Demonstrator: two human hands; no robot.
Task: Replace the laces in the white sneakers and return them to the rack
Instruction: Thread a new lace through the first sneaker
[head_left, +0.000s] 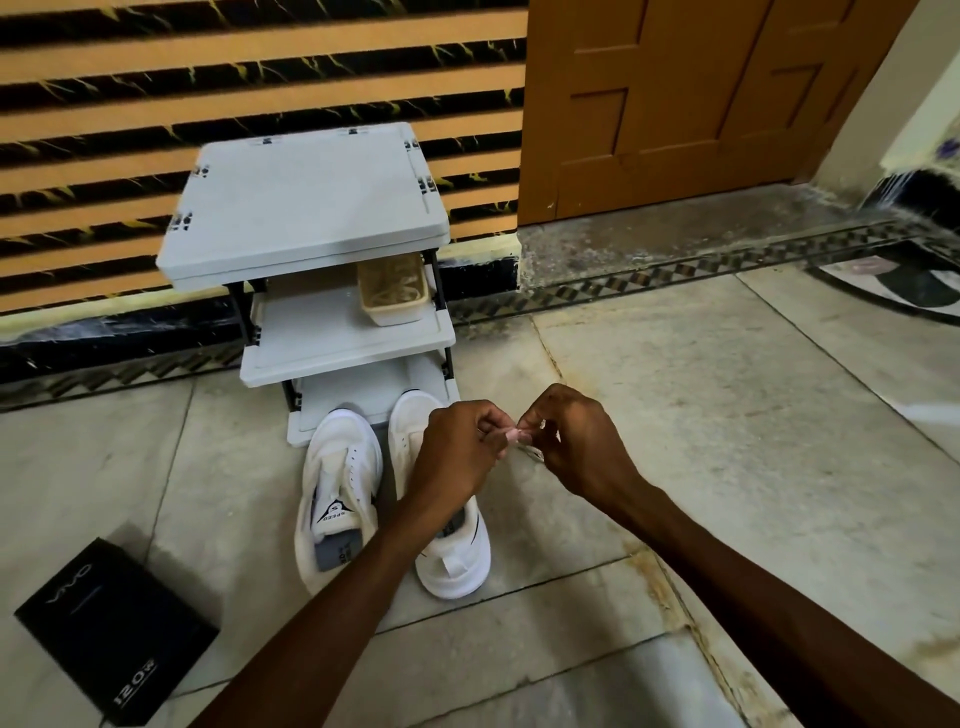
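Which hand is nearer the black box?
Left. The left hand hovers over a sneaker, right of the black box; the right hand is farther right again. Both pinch a lace.

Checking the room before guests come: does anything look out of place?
The white sneakers stand in front of the rack, not on it. A black box lies askew left of them.

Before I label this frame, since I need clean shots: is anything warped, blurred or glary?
Head view: the wide lens bows the wall stripes and smears the right edge; light is soft, with faint sheen on the floor; the sneakers are sharp, but the lace pinched by the left hand and right hand is small and soft.
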